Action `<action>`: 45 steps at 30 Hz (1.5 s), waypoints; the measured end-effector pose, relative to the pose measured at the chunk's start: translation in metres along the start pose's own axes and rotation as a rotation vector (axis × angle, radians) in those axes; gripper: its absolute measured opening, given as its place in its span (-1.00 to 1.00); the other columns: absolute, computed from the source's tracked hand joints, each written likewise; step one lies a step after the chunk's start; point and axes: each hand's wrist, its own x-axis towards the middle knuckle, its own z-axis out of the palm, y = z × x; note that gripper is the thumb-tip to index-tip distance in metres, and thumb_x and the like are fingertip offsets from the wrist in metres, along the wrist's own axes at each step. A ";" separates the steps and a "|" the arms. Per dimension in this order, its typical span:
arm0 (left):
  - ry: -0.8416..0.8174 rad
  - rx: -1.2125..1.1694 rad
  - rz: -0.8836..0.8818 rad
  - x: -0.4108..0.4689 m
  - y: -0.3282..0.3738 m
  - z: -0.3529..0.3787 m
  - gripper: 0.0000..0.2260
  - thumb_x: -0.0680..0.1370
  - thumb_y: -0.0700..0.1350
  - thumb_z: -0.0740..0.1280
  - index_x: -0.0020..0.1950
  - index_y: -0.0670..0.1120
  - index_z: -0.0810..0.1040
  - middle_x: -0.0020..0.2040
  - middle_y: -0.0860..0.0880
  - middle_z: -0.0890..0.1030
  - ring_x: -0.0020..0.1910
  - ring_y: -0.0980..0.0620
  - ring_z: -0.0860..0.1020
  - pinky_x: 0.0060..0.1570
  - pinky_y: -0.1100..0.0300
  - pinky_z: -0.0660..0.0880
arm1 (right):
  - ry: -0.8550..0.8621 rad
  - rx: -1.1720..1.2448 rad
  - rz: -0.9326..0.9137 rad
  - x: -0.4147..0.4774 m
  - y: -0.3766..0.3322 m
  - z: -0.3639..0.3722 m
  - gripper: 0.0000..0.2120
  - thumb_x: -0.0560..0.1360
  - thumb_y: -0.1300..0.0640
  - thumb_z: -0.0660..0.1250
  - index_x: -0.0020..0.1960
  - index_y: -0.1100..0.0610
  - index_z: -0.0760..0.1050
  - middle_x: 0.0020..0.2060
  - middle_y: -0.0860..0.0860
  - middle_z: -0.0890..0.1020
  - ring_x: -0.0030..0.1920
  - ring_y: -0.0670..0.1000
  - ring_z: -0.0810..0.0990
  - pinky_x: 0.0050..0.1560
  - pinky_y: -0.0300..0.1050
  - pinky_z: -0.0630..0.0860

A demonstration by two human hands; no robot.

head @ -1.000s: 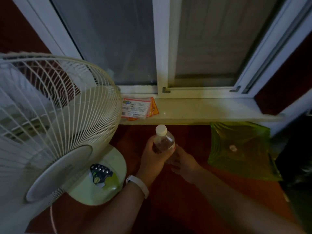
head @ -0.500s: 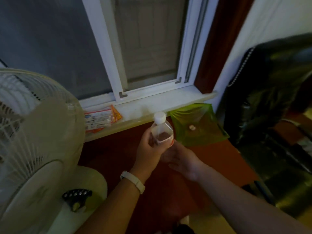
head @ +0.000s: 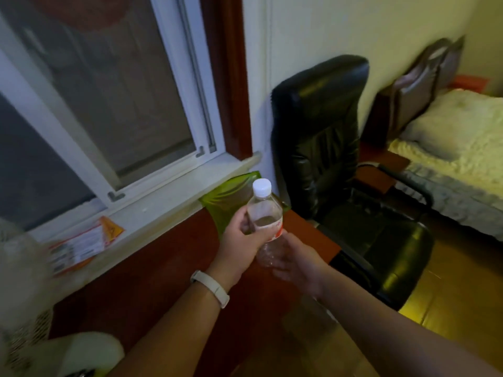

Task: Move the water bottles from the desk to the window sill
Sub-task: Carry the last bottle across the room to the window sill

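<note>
Dim room, warmer light toward the right: white-framed sliding window [head: 122, 91] with dark red-brown trim [head: 228, 77] set in a pale wall [head: 381, 28], black leather office chair [head: 321, 131] just beside it, bed [head: 449, 137] with cream blanket further right, yellowish floor [head: 457, 303] below it — white fan [head: 40, 322] blurred at lower left.

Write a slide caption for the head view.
Capped bottle gripped by left hand, right hand at its base, near the sill.

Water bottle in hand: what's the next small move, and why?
Probably carry the water bottle forward-left and set it on the bare window sill right of the leaflet: the left hand grips it upright, the right hand touches its base, and it hangs above the desk.
</note>
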 end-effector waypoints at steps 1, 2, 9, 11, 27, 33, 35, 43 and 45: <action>-0.023 0.006 0.001 0.001 0.004 0.014 -0.51 0.30 -0.08 0.58 0.19 0.15 0.57 0.08 0.02 0.70 0.13 0.01 0.64 0.08 0.14 0.57 | 0.016 0.014 -0.009 -0.006 -0.004 -0.013 -0.60 0.55 -0.22 0.22 0.19 0.03 0.57 -0.01 0.02 0.73 0.06 0.05 0.65 0.19 0.06 0.44; -0.052 0.014 0.000 0.002 0.007 0.030 -0.54 0.33 -0.11 0.57 0.18 0.16 0.57 0.08 0.02 0.70 0.13 0.01 0.64 0.07 0.15 0.56 | 0.030 0.023 -0.020 -0.013 -0.008 -0.027 -0.58 0.54 -0.24 0.23 0.22 0.03 0.56 0.02 0.03 0.73 0.07 0.05 0.65 0.18 0.06 0.46; -0.299 0.085 0.002 -0.003 0.032 0.175 -0.56 0.46 -0.16 0.50 0.27 0.15 0.53 0.12 0.09 0.67 0.13 0.14 0.62 -0.02 0.27 0.54 | 0.139 0.119 -0.094 -0.076 -0.036 -0.157 -0.57 0.56 -0.25 0.21 0.25 0.02 0.52 0.10 0.07 0.68 0.16 0.09 0.62 0.32 0.12 0.43; -0.351 0.100 0.003 -0.006 0.036 0.221 -0.57 0.46 -0.09 0.50 0.29 0.16 0.51 0.14 0.12 0.66 0.14 0.16 0.61 0.03 0.24 0.54 | 0.186 0.151 -0.099 -0.093 -0.041 -0.200 -0.54 0.56 -0.26 0.20 0.28 0.02 0.49 0.13 0.09 0.66 0.16 0.10 0.61 0.29 0.11 0.45; -0.843 0.056 -0.019 -0.050 0.037 0.549 -0.61 0.46 -0.18 0.50 0.26 0.03 0.55 0.09 0.03 0.69 0.10 0.06 0.65 0.06 0.14 0.59 | 0.542 0.464 -0.282 -0.224 -0.039 -0.483 -0.67 0.55 -0.21 0.24 0.08 0.01 0.57 -0.27 -0.04 0.71 -0.15 0.01 0.64 -0.11 -0.07 0.49; -1.025 0.049 -0.027 -0.048 0.027 0.639 -0.58 0.47 -0.17 0.49 0.29 0.02 0.52 0.10 0.01 0.69 0.10 0.05 0.64 0.01 0.20 0.60 | 0.667 0.610 -0.321 -0.247 -0.037 -0.550 -0.61 0.51 -0.22 0.30 0.12 0.06 0.56 -0.24 0.00 0.66 -0.19 0.00 0.60 -0.10 -0.06 0.50; -1.104 0.059 -0.030 -0.042 0.020 0.670 -0.52 0.45 -0.11 0.53 0.33 0.02 0.50 0.15 0.00 0.67 0.15 0.02 0.63 0.09 0.09 0.59 | 0.705 0.659 -0.332 -0.249 -0.038 -0.573 -0.57 0.50 -0.23 0.31 0.17 0.08 0.54 -0.13 0.04 0.62 -0.17 0.01 0.59 -0.14 -0.08 0.52; -1.303 0.000 -0.089 0.005 0.009 0.808 -0.58 0.38 -0.09 0.55 0.20 0.11 0.58 0.08 0.01 0.70 0.09 0.01 0.65 0.03 0.11 0.60 | 0.855 0.793 -0.412 -0.242 -0.078 -0.673 -0.69 0.56 -0.16 0.24 0.09 0.05 0.54 -0.16 0.03 0.60 -0.17 -0.01 0.56 -0.16 -0.10 0.48; -1.356 -0.014 -0.114 0.022 0.011 0.843 -0.60 0.39 -0.12 0.56 0.19 0.10 0.60 0.07 0.00 0.70 0.09 0.00 0.65 -0.01 0.14 0.59 | 0.883 0.831 -0.429 -0.237 -0.093 -0.698 -0.69 0.57 -0.16 0.22 0.10 0.05 0.54 -0.14 0.03 0.63 -0.12 0.00 0.57 -0.14 -0.09 0.48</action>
